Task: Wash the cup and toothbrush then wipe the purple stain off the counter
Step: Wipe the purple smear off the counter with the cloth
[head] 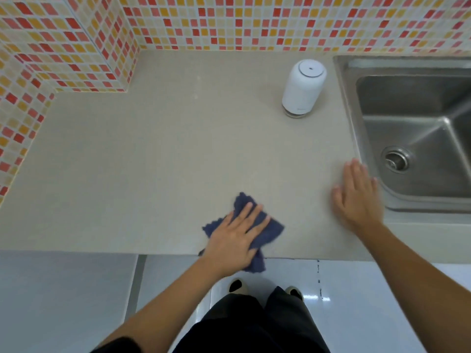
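The left hand presses flat, fingers straight and gripping nothing, on the blue cloth at 6 o'clock. The cloth's tail overhangs the counter edge, so a stroke towards the body could drag it off. The right hand rests flat and released at 3 o'clock (no purple stain shows).

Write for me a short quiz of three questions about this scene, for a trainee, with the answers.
1. True or false: the right hand holds a cup.
2. Which hand presses the blue cloth flat? A) left hand B) right hand
3. Fill in: the white container stands on the counter beside the ____.
Key: 1 false; 2 A; 3 sink.
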